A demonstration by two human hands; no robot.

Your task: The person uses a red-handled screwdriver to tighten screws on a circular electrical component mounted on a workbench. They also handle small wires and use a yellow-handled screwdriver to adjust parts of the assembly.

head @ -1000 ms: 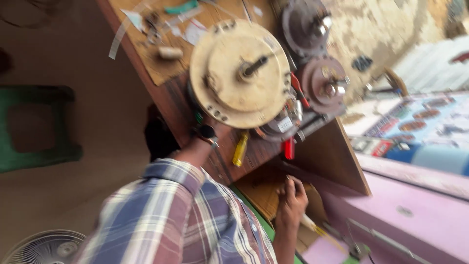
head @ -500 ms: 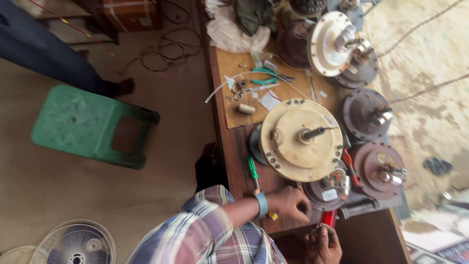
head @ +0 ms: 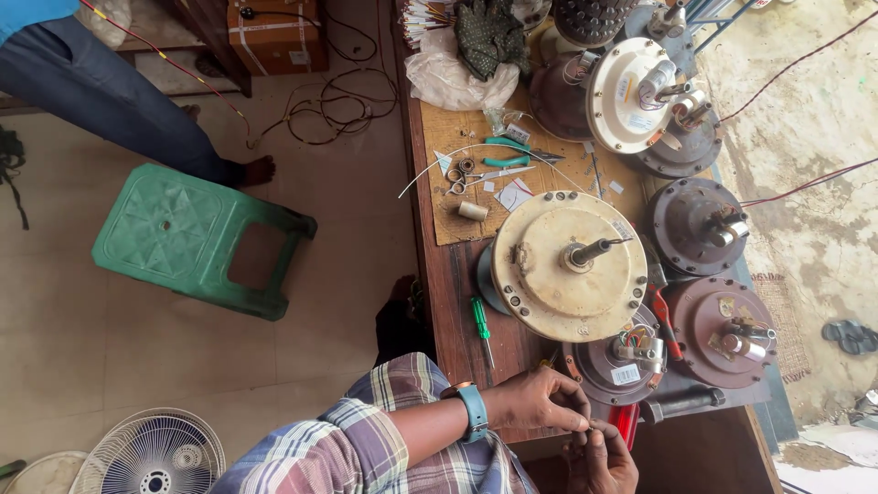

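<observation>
Head view: both hands meet just past the near edge of the bench (head: 457, 302), below the fan motors. The left hand (head: 535, 400), with a blue watch at the wrist, pinches its fingertips together on a small thin piece (head: 585, 424), too small to tell apart, perhaps a bit of wire. The right hand (head: 599, 457) comes up from beneath, its fingers closed on the same piece, so both grips are clamped on it.

The piece looks light and slight, likely bendable, and easy to drop; a fingertip pinch near its ends suits it best.

On the bench, a large cream motor housing (head: 569, 265) sits mid-bench with its shaft up, a green-handled screwdriver (head: 481, 325) lies beside it towards the near edge, and a smaller brown motor (head: 624, 359) lies just beyond the hands.
</observation>
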